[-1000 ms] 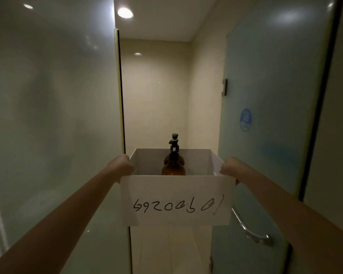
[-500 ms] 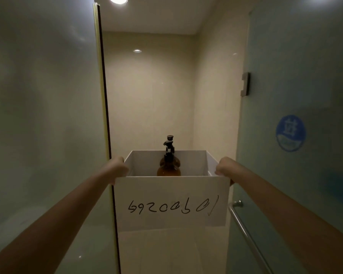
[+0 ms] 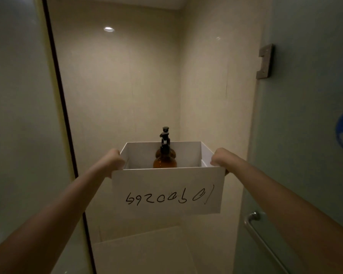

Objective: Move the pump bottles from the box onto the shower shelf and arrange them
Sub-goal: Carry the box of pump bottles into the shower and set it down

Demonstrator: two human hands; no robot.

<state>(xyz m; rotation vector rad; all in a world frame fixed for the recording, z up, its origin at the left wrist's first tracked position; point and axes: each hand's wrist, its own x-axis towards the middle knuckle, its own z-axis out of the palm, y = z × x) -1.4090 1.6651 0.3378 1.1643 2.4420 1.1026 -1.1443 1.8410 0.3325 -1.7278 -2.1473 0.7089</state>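
I hold a white box (image 3: 166,191) out in front of me at chest height, with a handwritten number on its near face. My left hand (image 3: 114,161) grips its left side and my right hand (image 3: 219,158) grips its right side. Inside stand amber pump bottles (image 3: 164,162) with black pump heads, one behind the other, only their upper parts showing above the box rim. No shower shelf is in view.
A frosted glass panel (image 3: 18,115) with a dark edge stands on my left. On my right is a frosted glass door (image 3: 305,115) with a metal hinge, a blue sticker and a metal handle (image 3: 263,242). Beige tiled shower walls lie ahead.
I have moved forward between the glass panel and the door, towards the shower stall. The walls and door look closer. Both hands keep the same grip on the box.
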